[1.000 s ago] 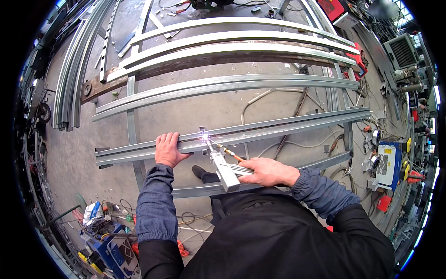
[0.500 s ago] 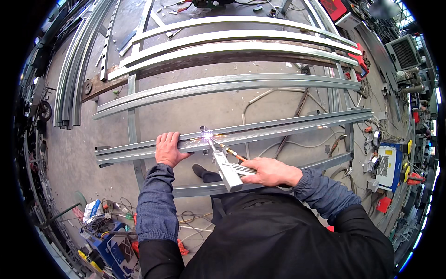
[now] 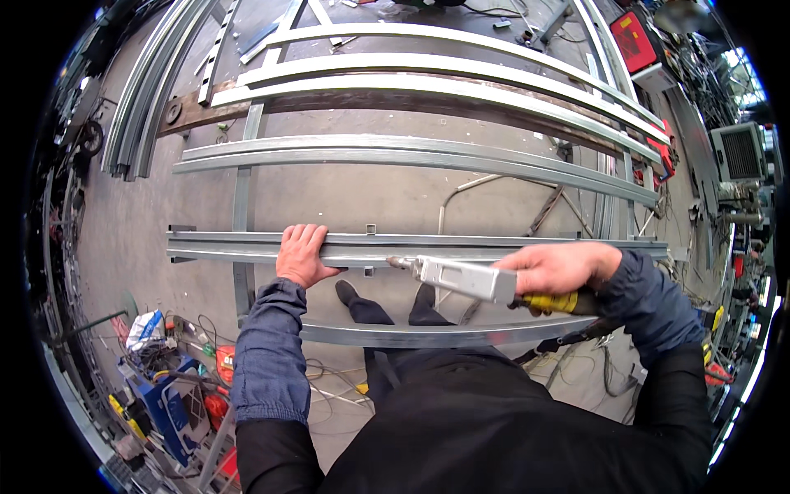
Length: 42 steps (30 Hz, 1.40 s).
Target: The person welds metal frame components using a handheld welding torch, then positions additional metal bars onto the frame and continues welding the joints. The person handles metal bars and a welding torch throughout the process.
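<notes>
My left hand (image 3: 301, 253) lies palm down on a long grey metal rail (image 3: 247, 246) that runs across in front of me. My right hand (image 3: 558, 268) grips a welding torch (image 3: 461, 277) with a silver body and a yellow handle. The torch lies almost level, its tip pointing left, close to the rail's near edge, a little right of my left hand. No arc shows at the tip. A small square tab (image 3: 371, 229) stands on the rail's far edge.
More curved metal rails (image 3: 411, 153) lie parallel on the concrete floor beyond, joined by an upright bar (image 3: 241, 189). A lower rail (image 3: 411, 335) crosses by my shoes. Cables, a blue machine (image 3: 164, 395) at lower left, a red machine (image 3: 638, 41) at upper right.
The bright welding arc at the torch tip has gone out. My right hand has swung the torch to the right and laid it nearly level. My left hand stays on the rail.
</notes>
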Tool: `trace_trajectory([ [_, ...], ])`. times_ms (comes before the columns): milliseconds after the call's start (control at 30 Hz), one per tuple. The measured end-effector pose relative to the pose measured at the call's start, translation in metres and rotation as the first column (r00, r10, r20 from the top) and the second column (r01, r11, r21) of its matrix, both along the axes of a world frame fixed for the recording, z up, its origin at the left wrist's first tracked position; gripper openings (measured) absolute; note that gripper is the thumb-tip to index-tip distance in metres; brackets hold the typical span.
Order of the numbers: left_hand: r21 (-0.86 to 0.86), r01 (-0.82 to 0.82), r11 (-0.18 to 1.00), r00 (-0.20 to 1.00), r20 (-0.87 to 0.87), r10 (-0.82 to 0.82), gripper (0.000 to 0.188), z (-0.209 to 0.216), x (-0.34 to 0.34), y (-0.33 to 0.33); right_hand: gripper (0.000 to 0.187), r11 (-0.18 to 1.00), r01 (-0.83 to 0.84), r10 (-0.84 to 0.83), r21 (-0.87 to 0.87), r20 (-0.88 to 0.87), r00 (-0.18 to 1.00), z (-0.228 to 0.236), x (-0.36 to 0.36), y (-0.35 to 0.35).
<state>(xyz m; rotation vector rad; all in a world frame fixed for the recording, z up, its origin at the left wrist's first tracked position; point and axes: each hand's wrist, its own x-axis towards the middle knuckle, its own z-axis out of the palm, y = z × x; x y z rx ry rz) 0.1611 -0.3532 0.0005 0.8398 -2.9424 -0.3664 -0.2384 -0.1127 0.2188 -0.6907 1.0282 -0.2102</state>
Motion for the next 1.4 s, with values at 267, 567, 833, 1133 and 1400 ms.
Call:
trace_trajectory([
  [267, 0.020, -0.004, 1.000, 1.000, -0.008, 0.005, 0.084, -0.008, -0.004, -0.007, 0.047, 0.961, -0.052, 0.016, 0.271, 0.131, 0.991, -0.102, -0.039, -0.086],
  [567, 0.044, -0.011, 0.999, 0.999, 0.039, 0.009, 0.082, -0.008, -0.009, -0.009, 0.052, 0.914, -0.145, 0.032, 0.378, 0.290, 0.956, -0.153, -0.052, -0.113],
  [833, 0.044, -0.012, 0.999, 1.000, 0.025, 0.010, 0.079, -0.006, -0.014, -0.009, 0.054, 0.901, -0.183, 0.065, 0.394, 0.293, 0.954, -0.165, -0.060, -0.116],
  [1133, 0.043, 0.003, 0.999, 0.999, 0.052, -0.006, 0.082, -0.010, -0.011, -0.009, 0.056, 0.906, -0.205, 0.097, 0.372, 0.289, 0.953, -0.162, -0.063, -0.117],
  [1400, 0.017, 0.012, 1.000, 0.999, 0.049, -0.013, 0.084, -0.014, -0.008, -0.009, 0.058, 0.907, -0.199, 0.091, 0.370, 0.291, 0.952, -0.170, -0.067, -0.112],
])
